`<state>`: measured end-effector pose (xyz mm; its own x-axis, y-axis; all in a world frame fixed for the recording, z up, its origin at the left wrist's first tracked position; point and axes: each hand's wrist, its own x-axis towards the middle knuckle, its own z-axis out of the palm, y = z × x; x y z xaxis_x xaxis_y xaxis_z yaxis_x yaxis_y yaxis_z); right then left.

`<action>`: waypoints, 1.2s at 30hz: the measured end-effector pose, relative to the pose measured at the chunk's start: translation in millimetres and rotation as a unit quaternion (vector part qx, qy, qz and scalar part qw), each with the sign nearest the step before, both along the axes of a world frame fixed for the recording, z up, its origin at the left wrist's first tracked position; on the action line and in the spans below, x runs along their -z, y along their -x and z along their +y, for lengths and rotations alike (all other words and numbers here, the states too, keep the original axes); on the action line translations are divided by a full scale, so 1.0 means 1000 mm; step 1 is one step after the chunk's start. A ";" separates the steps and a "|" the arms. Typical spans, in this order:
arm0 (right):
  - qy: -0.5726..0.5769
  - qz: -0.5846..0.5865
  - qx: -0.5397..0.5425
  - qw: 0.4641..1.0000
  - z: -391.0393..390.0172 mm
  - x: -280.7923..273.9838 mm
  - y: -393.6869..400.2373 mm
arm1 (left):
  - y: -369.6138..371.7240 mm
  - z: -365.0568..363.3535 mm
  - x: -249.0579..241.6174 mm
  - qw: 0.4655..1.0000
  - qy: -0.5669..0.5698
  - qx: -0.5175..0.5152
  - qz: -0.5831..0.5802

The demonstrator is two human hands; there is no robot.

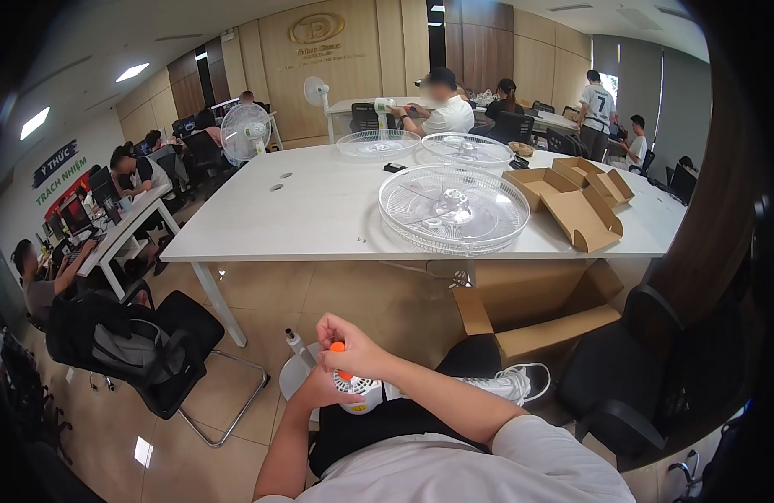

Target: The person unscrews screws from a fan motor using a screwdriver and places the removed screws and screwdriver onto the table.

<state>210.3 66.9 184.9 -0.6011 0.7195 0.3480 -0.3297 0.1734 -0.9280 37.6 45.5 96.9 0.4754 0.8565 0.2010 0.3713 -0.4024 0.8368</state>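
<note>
My right hand (359, 350) is closed round an orange-handled screwdriver (337, 346), held over a white fan motor housing (363, 402). The housing has a slotted, vented face and rests at my lap. My left hand (318, 391) grips the housing from the left side, its fingers partly hidden behind my right hand. Just beyond my left hand, a white round fan base (293, 379) stands on the floor with a short pole (295, 339) rising from it. The screwdriver's tip is too small to make out.
Clear fan grilles (454, 205) and opened small cardboard boxes (580, 214) lie on the white table (236, 226) ahead. Beneath its edge sits a large open carton (538, 323). Black chairs stand left (152, 344) and right (630, 377). A co-worker (444, 105) sits across the table.
</note>
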 end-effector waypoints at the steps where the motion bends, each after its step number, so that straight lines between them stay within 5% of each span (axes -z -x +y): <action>1: 0.000 -0.001 -0.001 1.000 0.000 -0.001 -0.001 | 0.000 -0.001 -0.002 1.000 0.000 -0.001 -0.001; 7: -0.004 0.006 0.015 1.000 0.001 -0.007 -0.006 | 0.000 0.001 -0.002 1.000 -0.010 0.008 0.006; 12: 0.132 0.082 -0.014 0.988 0.006 0.003 -0.005 | 0.000 0.002 -0.004 0.999 -0.022 0.026 0.013; 16: 0.131 0.115 0.007 0.985 0.009 0.013 0.001 | 0.002 0.001 0.001 0.999 -0.019 0.011 0.024; 24: -0.025 -0.045 0.071 0.996 0.004 -0.008 -0.010 | 0.000 -0.002 0.002 1.000 -0.008 -0.001 0.004; 36: 0.087 0.038 -0.019 0.995 -0.001 -0.007 -0.005 | 0.000 -0.001 -0.005 0.999 0.021 0.008 0.039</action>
